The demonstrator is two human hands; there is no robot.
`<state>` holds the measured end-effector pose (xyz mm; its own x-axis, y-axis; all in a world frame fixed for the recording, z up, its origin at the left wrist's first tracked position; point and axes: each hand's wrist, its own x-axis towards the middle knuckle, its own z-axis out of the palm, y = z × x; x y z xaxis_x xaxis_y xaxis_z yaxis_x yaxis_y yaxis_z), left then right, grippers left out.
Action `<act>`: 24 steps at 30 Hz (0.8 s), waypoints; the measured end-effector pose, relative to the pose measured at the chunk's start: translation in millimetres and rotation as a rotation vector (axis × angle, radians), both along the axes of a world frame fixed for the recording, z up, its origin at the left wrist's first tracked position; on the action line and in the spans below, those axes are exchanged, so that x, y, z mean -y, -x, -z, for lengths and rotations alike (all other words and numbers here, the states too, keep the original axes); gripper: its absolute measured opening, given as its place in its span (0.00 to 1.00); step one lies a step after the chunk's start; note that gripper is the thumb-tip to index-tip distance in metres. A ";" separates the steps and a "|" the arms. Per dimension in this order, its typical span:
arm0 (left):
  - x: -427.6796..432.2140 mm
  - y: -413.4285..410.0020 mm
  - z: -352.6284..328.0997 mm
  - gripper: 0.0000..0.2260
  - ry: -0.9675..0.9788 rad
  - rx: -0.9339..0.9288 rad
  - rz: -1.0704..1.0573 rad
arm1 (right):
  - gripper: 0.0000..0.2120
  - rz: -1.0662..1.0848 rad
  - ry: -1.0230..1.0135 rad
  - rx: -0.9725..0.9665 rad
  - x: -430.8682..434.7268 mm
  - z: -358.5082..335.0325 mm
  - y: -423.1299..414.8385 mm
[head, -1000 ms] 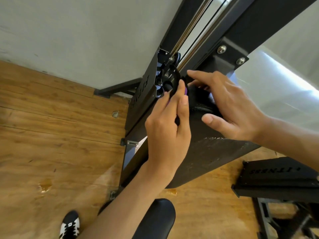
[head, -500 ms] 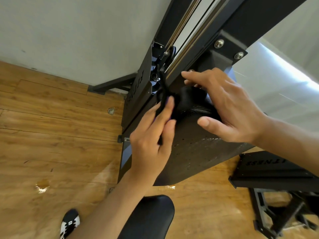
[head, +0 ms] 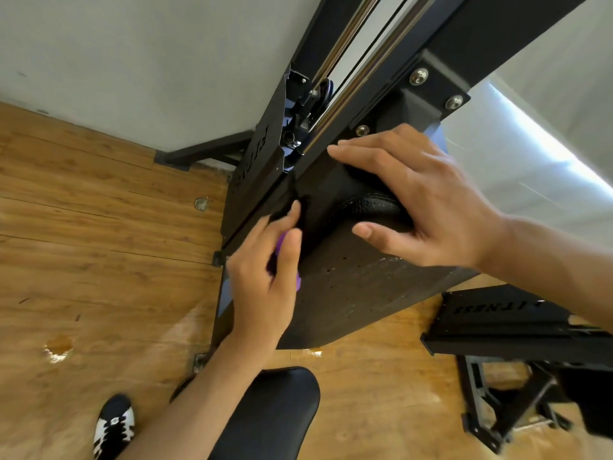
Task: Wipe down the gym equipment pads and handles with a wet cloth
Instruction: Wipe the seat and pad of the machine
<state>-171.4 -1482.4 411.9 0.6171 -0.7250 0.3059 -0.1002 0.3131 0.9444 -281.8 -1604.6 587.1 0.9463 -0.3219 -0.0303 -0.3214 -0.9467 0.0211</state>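
Observation:
The machine's black pad slopes down toward me, its face speckled with wet drops. My left hand lies against the pad's left edge and pinches a purple cloth between thumb and fingers; only slivers of the cloth show. My right hand spans the pad's rounded, textured top end, fingers over it and thumb on the front face.
The black upright frame with cable and pulley rises behind the pad. A black seat and my shoe are below. A black footplate assembly stands at right. The wooden floor has wet spots.
My left hand has slid down the pad's left edge from near the pulley toward me, with the cloth in it. My right hand has kept its hold on the pad's top.

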 end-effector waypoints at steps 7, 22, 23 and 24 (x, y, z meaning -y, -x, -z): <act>-39.6 12.9 88.1 0.11 -0.322 -0.191 0.003 | 0.33 0.015 -0.016 0.002 -0.5 -0.2 0.5; -9.9 2.0 15.4 0.12 -0.027 -0.329 0.290 | 0.33 -0.002 -0.035 0.018 0.4 -0.7 0.4; -1.7 -1.0 7.2 0.14 -0.004 -0.242 0.277 | 0.33 -0.004 -0.036 0.019 0.9 -0.4 -0.3; 7.3 -5.1 -4.5 0.17 0.019 -0.158 0.266 | 0.33 -0.003 -0.039 0.018 1.0 -0.2 -0.2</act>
